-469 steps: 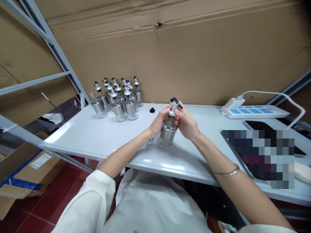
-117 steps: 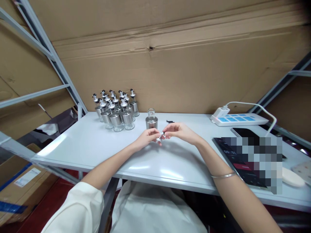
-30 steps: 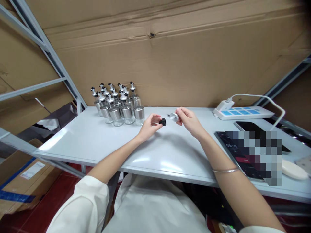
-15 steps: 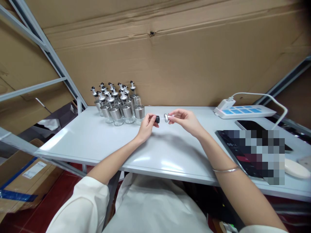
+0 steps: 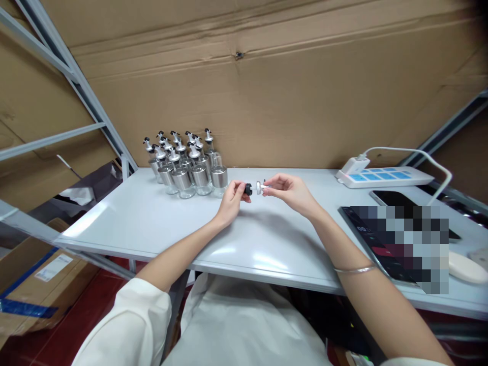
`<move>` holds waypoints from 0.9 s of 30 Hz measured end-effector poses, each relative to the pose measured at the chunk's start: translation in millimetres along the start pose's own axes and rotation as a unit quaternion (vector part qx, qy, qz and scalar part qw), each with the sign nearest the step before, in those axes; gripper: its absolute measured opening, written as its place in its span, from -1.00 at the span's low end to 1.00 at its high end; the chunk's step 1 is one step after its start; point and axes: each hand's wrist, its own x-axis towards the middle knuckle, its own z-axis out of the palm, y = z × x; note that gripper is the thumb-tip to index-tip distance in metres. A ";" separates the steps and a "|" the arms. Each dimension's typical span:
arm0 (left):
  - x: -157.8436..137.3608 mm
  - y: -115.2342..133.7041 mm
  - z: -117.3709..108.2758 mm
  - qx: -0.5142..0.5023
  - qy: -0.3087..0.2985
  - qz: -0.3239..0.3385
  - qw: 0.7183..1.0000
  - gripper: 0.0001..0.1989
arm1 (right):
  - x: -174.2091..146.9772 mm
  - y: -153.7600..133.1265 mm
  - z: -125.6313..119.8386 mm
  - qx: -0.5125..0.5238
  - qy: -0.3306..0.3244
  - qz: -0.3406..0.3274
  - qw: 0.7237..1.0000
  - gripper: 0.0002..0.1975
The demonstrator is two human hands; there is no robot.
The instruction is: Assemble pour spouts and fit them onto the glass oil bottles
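My left hand (image 5: 231, 201) pinches a black stopper (image 5: 248, 189) between thumb and fingers, just above the table. Facing it, my right hand (image 5: 290, 191) grips a silver pour spout (image 5: 259, 188), whose round collar points left at the stopper. Only a narrow gap shows between the two parts; I cannot tell whether they touch. Left of my hands stand several glass oil bottles (image 5: 183, 182) with steel bands, topped by silver spouts with black tips. At the right of this group is a bottle without a spout (image 5: 219, 177).
A white power strip (image 5: 385, 176) with a plugged-in charger and cable lies at the right rear of the grey table (image 5: 152, 229). In front of it are a phone (image 5: 392, 199), a partly blurred tablet (image 5: 375, 244) and a pale round object (image 5: 467, 268). Cardboard (image 5: 267, 101) lines the back.
My right hand has shifted slightly left, bringing the spout's collar closer to the black stopper. The stopper has turned a little in my left hand. The bottles stay put.
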 end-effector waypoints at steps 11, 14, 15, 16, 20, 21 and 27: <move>-3.9 0.7 -1.4 0.032 -0.022 0.024 0.999 -0.65 | 1.7 3.8 -2.8 -0.025 0.000 0.000 1.000 -0.57; -3.5 1.8 -1.6 0.036 -0.035 0.033 0.998 -0.71 | 1.8 3.8 -2.4 -0.032 -0.006 0.002 0.999 -0.58; -3.2 1.9 -1.6 0.031 -0.036 0.033 0.998 -0.71 | 1.8 3.6 -2.2 -0.032 -0.005 0.002 0.999 -0.58; -2.9 1.7 -1.6 0.023 -0.033 0.034 0.999 -0.70 | 1.8 3.3 -2.1 -0.033 -0.004 0.003 0.999 -0.59; -1.4 -0.5 -1.6 -0.002 -0.014 0.036 0.999 -0.61 | 1.9 2.5 -2.2 -0.036 -0.003 0.001 0.999 -0.60; -1.0 -0.9 -1.6 -0.001 -0.015 0.035 0.999 -0.61 | 1.9 2.5 -2.4 -0.039 -0.003 0.000 0.999 -0.60; 0.4 0.1 -2.2 0.000 -0.017 0.023 1.000 -0.63 | 2.2 4.3 -4.0 -0.045 -0.006 -0.017 0.999 -0.61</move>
